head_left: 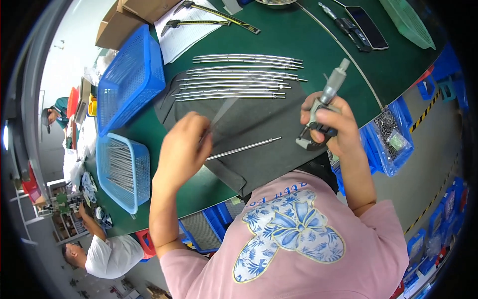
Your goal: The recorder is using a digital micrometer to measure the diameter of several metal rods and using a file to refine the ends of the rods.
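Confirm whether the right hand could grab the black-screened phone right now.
Probably not straight away: the right hand is wrapped around a micrometer, which would likely need setting down first. The phone itself lies uncovered on the green table.

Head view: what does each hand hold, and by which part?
Right hand: a micrometer, by its frame. Left hand: apparently a motion-blurred rod, near its lower end; exact grip unclear.
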Tool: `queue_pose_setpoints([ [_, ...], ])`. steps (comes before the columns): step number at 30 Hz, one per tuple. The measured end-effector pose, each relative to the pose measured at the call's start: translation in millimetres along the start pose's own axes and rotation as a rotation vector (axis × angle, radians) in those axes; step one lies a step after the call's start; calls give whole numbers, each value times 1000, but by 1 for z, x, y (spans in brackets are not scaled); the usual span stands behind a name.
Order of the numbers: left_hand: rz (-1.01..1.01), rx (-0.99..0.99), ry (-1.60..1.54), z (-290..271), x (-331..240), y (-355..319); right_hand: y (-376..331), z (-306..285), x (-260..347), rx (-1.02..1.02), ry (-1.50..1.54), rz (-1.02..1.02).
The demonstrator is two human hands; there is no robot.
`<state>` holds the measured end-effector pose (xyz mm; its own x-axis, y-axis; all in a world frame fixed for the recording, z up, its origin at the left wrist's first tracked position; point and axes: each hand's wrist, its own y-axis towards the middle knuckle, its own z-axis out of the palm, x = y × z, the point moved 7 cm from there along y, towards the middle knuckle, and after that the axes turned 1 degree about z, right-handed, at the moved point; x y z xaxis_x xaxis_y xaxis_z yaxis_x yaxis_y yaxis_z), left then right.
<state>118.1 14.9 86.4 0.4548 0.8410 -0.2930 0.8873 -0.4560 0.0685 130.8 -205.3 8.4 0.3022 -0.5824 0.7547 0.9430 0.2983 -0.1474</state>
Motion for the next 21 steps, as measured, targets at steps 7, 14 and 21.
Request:
queue_pose_setpoints([
  [7, -105, -687, -1351, -18, 14, -20, 7, 63, -17, 166, -417, -55],
  [14, -187, -770, -1553, 7, 24, -34, 3, 71, -12, 174, -372, -156],
  [21, -63, -520, -1587, 42, -20, -20, 3, 75, -14, 215, -345, -69],
])
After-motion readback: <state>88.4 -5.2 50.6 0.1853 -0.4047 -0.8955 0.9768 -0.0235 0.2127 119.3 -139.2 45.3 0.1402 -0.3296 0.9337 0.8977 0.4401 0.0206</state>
